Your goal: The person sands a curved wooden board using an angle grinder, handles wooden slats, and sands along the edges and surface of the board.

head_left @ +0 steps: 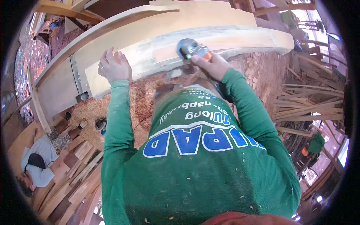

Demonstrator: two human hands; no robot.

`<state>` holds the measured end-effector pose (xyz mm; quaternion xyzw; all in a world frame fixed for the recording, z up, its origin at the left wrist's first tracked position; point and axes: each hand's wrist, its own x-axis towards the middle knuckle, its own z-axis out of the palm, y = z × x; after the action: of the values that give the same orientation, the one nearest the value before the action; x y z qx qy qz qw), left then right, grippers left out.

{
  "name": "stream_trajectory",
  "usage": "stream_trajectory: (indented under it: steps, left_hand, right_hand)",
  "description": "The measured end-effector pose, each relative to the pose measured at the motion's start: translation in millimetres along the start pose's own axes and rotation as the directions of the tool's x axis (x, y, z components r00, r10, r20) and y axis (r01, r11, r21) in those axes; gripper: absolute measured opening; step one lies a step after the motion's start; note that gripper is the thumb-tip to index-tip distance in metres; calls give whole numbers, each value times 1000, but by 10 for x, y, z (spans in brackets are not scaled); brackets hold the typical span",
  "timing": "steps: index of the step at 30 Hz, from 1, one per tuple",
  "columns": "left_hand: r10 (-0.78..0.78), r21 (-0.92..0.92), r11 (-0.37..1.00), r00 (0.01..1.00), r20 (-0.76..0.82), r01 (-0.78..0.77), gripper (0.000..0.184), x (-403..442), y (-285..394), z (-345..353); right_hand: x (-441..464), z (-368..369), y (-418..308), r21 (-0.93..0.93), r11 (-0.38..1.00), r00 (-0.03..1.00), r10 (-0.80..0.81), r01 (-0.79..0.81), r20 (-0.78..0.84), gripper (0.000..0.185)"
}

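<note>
My right hand [215,65] is closed around a power sander [192,49] with a round, silvery head and a bit of orange at its body. The sander sits against a long pale wooden board [232,40], whose surface is streaked with whitish dust. Its underside is hidden. My left hand [115,67] is open, fingers apart and raised, and holds nothing. It is over the left part of the board; whether it touches the wood I cannot tell.
A curved wooden strip [123,19] runs along the bench's far side. Wood shavings [92,112] cover the ground below. Stacked timber [309,101] lies at right, more planks [77,176] at lower left. Another person [41,161] in a light shirt is at left.
</note>
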<state>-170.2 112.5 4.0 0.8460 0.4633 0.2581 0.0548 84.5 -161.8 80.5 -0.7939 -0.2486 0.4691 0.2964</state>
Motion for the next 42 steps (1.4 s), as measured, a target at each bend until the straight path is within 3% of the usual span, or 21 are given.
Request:
stream_trajectory:
  steps: [2,5,10,13,15,19,23,24,26,27,31,34,35,38,41,42]
  left_hand:
    - [-57,-104,993,998,15,58,44,-61,-13,-52]
    - [-20,38,999,1000,-21,21,46,-179,-11,-61]
    - [64,-104,993,998,26,-61,45,-297,176,-51]
    - [227,-235,950,971,71,-205,38,-299,463,64]
    - [378,-339,886,916,134,-316,33,-286,745,139]
    - [446,-497,823,854,268,-274,34,-236,1397,332]
    - [508,-505,798,818,271,-328,39,-165,1908,629]
    - [522,-499,797,805,283,-341,40,-160,2034,658]
    - [555,-494,786,777,298,-372,43,-136,2290,714]
    - [556,-489,789,770,314,-371,45,-141,2368,755]
    - [567,-455,800,742,358,-392,49,-215,2735,893]
    - [556,-419,815,741,375,-400,49,-209,2994,996]
    - [547,-407,823,745,380,-396,48,-206,3047,1028]
    - [469,-325,876,785,405,-355,44,-206,3150,1094]
    - [444,-325,883,824,352,-337,38,-231,3105,1191]
    - [446,-314,883,833,327,-350,30,-222,3153,1162]
  right_hand:
    - [72,232,-267,-76,997,996,-20,26,90,82]
    - [122,472,-570,-168,983,976,-40,77,214,83]
    - [82,447,-598,-198,978,971,-13,61,239,83]
    - [-210,111,-539,-48,999,992,-6,13,127,79]
    - [-200,-17,-118,3,1000,1000,1,-1,19,75]
    - [-352,-541,438,116,990,982,92,-73,-164,74]
    - [-513,-1159,843,227,962,936,217,-155,-278,72]
    - [-638,-1383,675,160,947,908,313,-278,-277,71]
    - [-657,-1634,934,265,937,909,303,-228,-288,70]
    - [-638,-1724,1091,314,928,905,298,-201,-303,70]
    - [-624,-2153,1500,225,961,878,246,-163,-410,77]
    - [-673,-2637,1580,229,922,857,378,-314,-350,83]
    - [-662,-2757,1690,246,925,856,366,-291,-365,84]
    - [-578,-3108,2260,283,927,855,344,-244,-389,86]
    - [-631,-3402,2255,351,918,833,337,-187,-438,84]
    - [-600,-3519,2304,403,890,849,375,-215,-374,82]
